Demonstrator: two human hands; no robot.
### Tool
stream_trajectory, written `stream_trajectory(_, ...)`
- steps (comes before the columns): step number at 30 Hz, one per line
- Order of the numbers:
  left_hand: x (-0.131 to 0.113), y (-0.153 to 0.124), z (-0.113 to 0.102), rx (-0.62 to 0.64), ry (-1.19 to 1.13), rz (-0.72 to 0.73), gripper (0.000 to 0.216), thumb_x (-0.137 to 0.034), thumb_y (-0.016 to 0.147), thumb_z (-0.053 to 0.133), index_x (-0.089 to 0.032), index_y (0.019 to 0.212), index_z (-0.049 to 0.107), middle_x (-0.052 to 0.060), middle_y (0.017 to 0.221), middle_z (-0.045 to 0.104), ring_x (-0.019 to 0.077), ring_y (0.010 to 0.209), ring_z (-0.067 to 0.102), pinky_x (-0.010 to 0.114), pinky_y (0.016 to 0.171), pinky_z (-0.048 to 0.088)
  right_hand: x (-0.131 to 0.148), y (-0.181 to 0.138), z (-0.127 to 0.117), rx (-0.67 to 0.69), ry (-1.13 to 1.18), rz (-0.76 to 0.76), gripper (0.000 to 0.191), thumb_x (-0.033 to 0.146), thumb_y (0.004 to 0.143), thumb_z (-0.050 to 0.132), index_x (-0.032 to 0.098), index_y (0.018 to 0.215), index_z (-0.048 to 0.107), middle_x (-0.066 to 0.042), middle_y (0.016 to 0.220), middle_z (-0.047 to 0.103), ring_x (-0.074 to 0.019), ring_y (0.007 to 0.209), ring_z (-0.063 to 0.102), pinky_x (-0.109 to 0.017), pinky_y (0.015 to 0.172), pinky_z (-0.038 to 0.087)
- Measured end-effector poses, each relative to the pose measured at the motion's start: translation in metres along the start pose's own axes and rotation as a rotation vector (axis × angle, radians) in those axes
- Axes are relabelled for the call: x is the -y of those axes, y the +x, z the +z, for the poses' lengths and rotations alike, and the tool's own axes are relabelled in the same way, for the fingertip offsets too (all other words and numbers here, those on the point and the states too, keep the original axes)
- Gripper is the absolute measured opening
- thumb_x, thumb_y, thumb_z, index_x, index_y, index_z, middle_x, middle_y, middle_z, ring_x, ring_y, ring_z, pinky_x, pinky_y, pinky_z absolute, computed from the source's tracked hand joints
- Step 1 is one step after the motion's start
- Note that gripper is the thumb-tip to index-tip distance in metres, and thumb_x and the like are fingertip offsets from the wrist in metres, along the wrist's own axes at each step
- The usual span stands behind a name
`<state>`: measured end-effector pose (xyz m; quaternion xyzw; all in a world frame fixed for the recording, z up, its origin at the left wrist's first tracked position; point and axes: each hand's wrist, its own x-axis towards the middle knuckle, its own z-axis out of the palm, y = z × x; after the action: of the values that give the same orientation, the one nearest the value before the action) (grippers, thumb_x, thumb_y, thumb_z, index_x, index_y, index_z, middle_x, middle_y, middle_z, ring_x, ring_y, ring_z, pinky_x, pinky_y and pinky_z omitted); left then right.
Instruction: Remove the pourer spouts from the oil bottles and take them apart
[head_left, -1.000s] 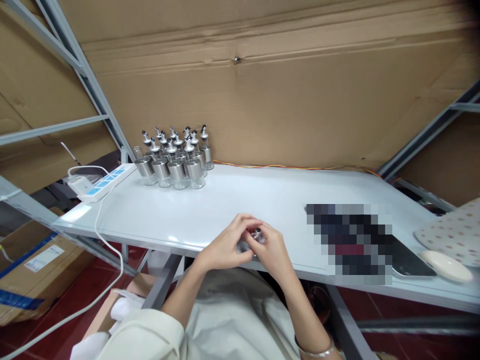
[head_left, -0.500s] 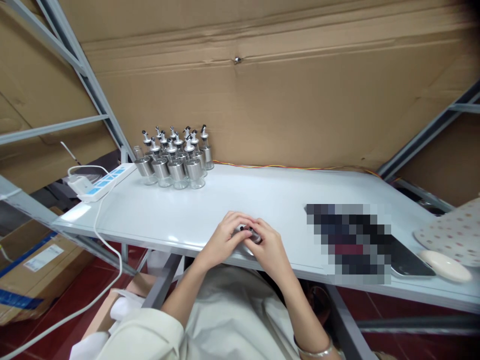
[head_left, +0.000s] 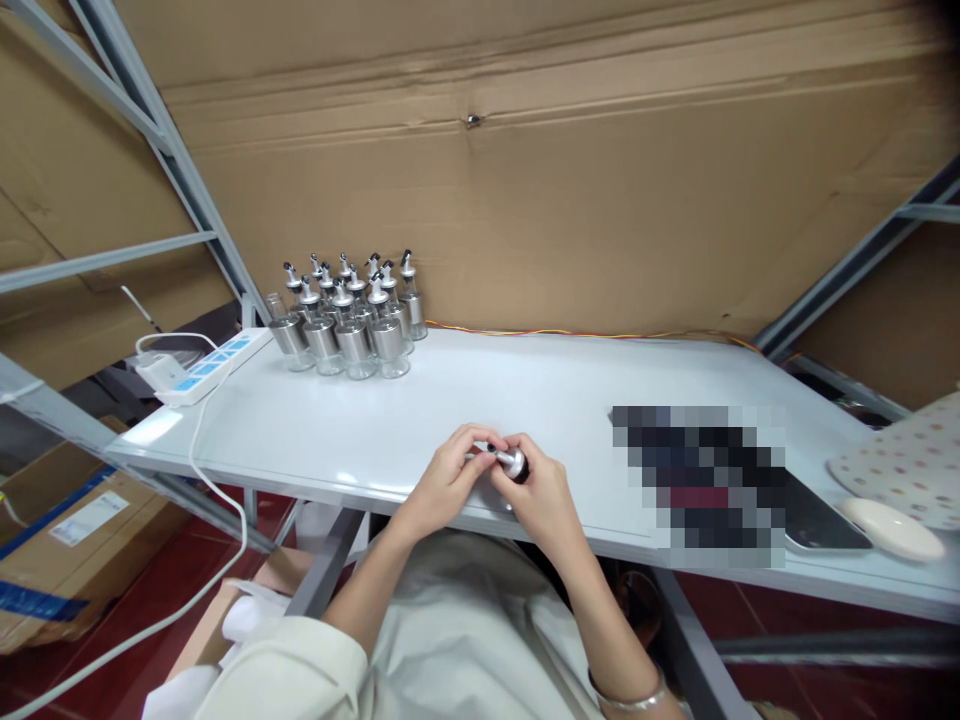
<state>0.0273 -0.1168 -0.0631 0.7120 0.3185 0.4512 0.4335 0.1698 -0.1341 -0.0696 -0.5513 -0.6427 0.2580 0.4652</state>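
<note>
Both hands meet above the front edge of the white table (head_left: pixel 600 390). My right hand (head_left: pixel 544 492) is closed around the wide end of a silver and black pour spout (head_left: pixel 513 462). My left hand (head_left: pixel 446 480) pinches the spout's narrow end, near its small black tip. Part of the spout is hidden behind the fingers. Toward the back left stand several glass oil bottles (head_left: pixel 355 342) with steel sleeves, topped by similar spouts. At the left of that group, one bottle (head_left: pixel 288 335) shows a bare glass neck.
A white power strip (head_left: pixel 214 368) with a plugged-in charger lies at the table's left end, its cable hanging down. On the right are a dark flat device (head_left: pixel 821 515), partly pixelated, and a cream oval object (head_left: pixel 892 530). Cardboard (head_left: pixel 585 220) stands behind the table.
The pour spout has turned and shows more of its silver body and black base between my hands. My right fingers have shifted slightly around it.
</note>
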Motion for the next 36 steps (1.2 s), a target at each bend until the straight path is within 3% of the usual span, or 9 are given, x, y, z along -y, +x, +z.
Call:
stream_trajectory(4, 0.005, 0.003, -0.002, -0.274, -0.118, -0.078, 0.019, -0.033, 0.089, 0.048, -0.017, 0.096, 0.055, 0.005, 0.095, 0.059, 0.0134, 0.086, 0.056, 0.025, 0.082, 0.045, -0.004, 0.0, 0.001, -0.036, 0.1, 0.033, 0.013, 0.032, 0.077, 0.05, 0.02, 0.082, 0.052, 0.002, 0.06, 0.055, -0.0122, 0.049, 0.05, -0.023, 0.05, 0.04)
stream_trajectory(6, 0.008, 0.005, -0.002, -0.341, -0.196, -0.147, 0.023, -0.037, 0.086, 0.051, -0.017, 0.097, 0.052, 0.004, 0.093, 0.059, 0.0121, 0.08, 0.055, 0.023, 0.074, 0.046, -0.007, 0.0, 0.002, -0.042, 0.14, 0.045, 0.015, 0.034, 0.08, 0.048, 0.02, 0.085, 0.053, 0.001, 0.061, 0.058, -0.0131, 0.051, 0.054, -0.024, 0.052, 0.042)
stream_trajectory(12, 0.012, 0.008, -0.001, -0.215, -0.247, -0.212, 0.025, -0.036, 0.081, 0.059, -0.017, 0.094, 0.051, 0.002, 0.085, 0.058, 0.0112, 0.076, 0.056, 0.022, 0.068, 0.046, -0.01, -0.001, 0.001, -0.077, 0.167, 0.025, 0.021, 0.032, 0.086, 0.045, 0.018, 0.086, 0.062, -0.003, 0.071, 0.065, -0.0146, 0.06, 0.061, -0.026, 0.061, 0.048)
stream_trajectory(20, 0.013, 0.006, 0.0, -0.321, -0.296, -0.246, 0.032, -0.034, 0.069, 0.07, -0.017, 0.088, 0.051, 0.0, 0.079, 0.058, 0.0129, 0.081, 0.061, 0.022, 0.07, 0.048, -0.004, -0.003, 0.001, -0.056, 0.105, -0.03, 0.031, 0.041, 0.074, 0.066, 0.017, 0.093, 0.069, -0.008, 0.088, 0.071, -0.0162, 0.066, 0.061, -0.027, 0.061, 0.049)
stream_trajectory(23, 0.012, 0.006, -0.002, -0.298, -0.296, -0.264, 0.034, -0.031, 0.066, 0.073, -0.017, 0.092, 0.056, 0.002, 0.086, 0.062, 0.0129, 0.084, 0.06, 0.023, 0.075, 0.049, -0.007, -0.002, 0.002, -0.056, 0.102, -0.011, 0.035, 0.043, 0.076, 0.064, 0.016, 0.097, 0.069, -0.009, 0.092, 0.071, -0.0162, 0.065, 0.06, -0.029, 0.063, 0.049)
stream_trajectory(28, 0.01, 0.007, -0.003, -0.191, -0.305, -0.272, 0.042, -0.03, 0.07, 0.069, -0.016, 0.109, 0.061, 0.007, 0.101, 0.066, 0.0144, 0.087, 0.061, 0.028, 0.085, 0.047, -0.013, 0.0, 0.001, -0.017, 0.216, 0.041, 0.039, 0.044, 0.085, 0.053, 0.016, 0.109, 0.066, -0.012, 0.107, 0.07, -0.0194, 0.081, 0.065, -0.033, 0.077, 0.051)
stream_trajectory(32, 0.008, 0.005, -0.003, -0.174, -0.219, -0.268, 0.036, -0.028, 0.071, 0.069, -0.016, 0.105, 0.065, 0.004, 0.089, 0.066, 0.0126, 0.079, 0.057, 0.024, 0.077, 0.045, -0.011, -0.001, 0.0, 0.044, 0.257, 0.017, 0.037, 0.043, 0.086, 0.05, 0.016, 0.104, 0.068, -0.011, 0.103, 0.07, -0.0201, 0.085, 0.065, -0.032, 0.076, 0.051)
stream_trajectory(36, 0.007, 0.004, -0.002, -0.199, -0.249, -0.244, 0.028, -0.03, 0.07, 0.07, -0.015, 0.093, 0.063, 0.002, 0.083, 0.064, 0.0113, 0.074, 0.057, 0.023, 0.072, 0.044, -0.01, -0.002, 0.0, -0.043, 0.255, 0.009, 0.036, 0.043, 0.085, 0.052, 0.016, 0.103, 0.069, -0.01, 0.096, 0.07, -0.0196, 0.084, 0.064, -0.031, 0.075, 0.05)
